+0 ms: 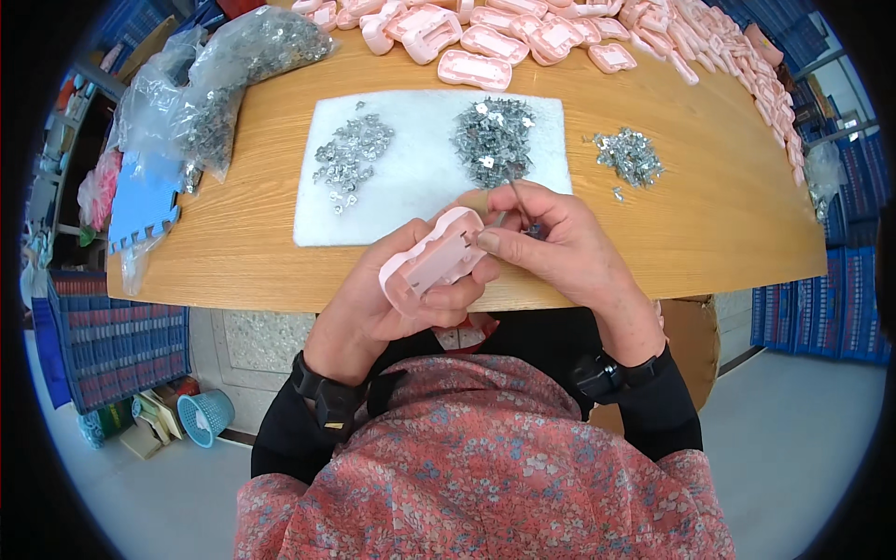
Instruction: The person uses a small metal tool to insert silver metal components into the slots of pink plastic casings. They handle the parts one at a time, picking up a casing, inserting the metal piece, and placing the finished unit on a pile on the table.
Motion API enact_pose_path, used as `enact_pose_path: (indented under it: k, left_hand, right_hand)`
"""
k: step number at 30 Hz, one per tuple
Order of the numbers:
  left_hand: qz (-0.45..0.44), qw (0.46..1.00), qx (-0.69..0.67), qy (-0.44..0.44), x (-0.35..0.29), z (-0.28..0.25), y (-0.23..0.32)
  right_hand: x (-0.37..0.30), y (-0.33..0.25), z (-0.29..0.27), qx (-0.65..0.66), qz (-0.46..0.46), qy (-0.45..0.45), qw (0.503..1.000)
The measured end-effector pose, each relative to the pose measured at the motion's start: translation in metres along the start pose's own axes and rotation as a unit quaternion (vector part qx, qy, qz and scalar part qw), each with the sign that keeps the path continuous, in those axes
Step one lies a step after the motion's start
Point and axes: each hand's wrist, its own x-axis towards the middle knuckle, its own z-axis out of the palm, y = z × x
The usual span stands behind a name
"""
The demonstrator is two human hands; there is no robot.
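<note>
A pink plastic shell [439, 259] with a wavy rim lies tilted in my left hand [387, 289], its hollow inner side facing up. My left fingers are wrapped around its lower and outer edges. At the shell's upper right end is my right hand [551, 233], thumb and fingers pinched together at the rim. A thin metal tool [518, 194] sticks up between the right fingers; its exact kind is partly hidden. Just beyond the hands, a white foam sheet [420, 224] bears a loose pile of small metal clips [353, 154] and a denser pile of clips [492, 140].
Another small heap of metal clips [630, 157] sits on the wooden table [728, 215] right of the sheet. Many pink shells [476, 70] cover the far edge. Clear bags of metal parts [215, 93] rest at the left, by a blue foam mat [145, 201]. Blue crates [117, 336] stand below left.
</note>
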Motion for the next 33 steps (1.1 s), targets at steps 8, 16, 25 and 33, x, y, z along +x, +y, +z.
enact_pose_path:
  k: [8, 16, 25, 33]
  left_hand:
    - [-0.036, 0.988, 0.137, 0.060, 0.021, 0.008, -0.012]
    - [-0.013, 0.918, 0.350, 0.188, 0.028, 0.046, -0.038]
    - [-0.050, 0.873, 0.455, 0.168, 0.045, 0.038, -0.064]
    - [-0.047, 0.824, 0.527, 0.202, 0.035, 0.038, -0.073]
  right_hand:
    - [-0.022, 0.007, -0.010, 0.137, 0.037, 0.009, 0.990]
    - [-0.075, 0.010, -0.048, 0.094, 0.086, 0.148, 0.981]
    - [-0.192, 0.039, -0.102, 0.154, 0.112, 0.282, 0.940]
    - [-0.318, 0.097, -0.161, -0.227, 0.161, 0.474, 0.835]
